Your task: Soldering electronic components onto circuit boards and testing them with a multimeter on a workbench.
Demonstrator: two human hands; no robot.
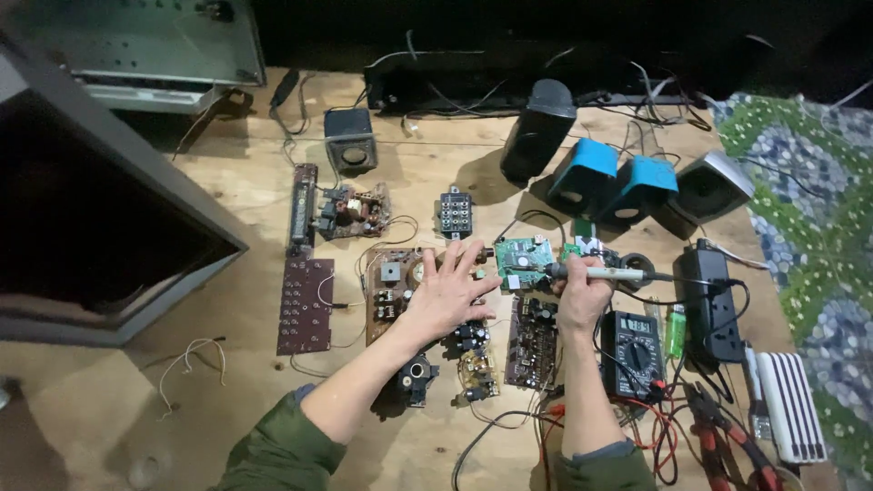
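Observation:
My left hand (450, 293) lies flat with fingers spread on a brown circuit board (389, 289), fingertips reaching toward a green circuit board (522, 257). My right hand (582, 298) grips a soldering iron (607, 272) with a pale handle, its tip pointing left at the green board's lower edge. Both forearms come from green sleeves at the bottom. Dark boards (532, 341) with small components lie between my hands.
A black multimeter (633, 353) with red and black leads sits right of my right hand, next to a power strip (711, 305) and red-handled pliers (727, 436). Two blue speakers (607, 182), black speakers and more boards lie farther back. A large dark cabinet (91, 209) stands left.

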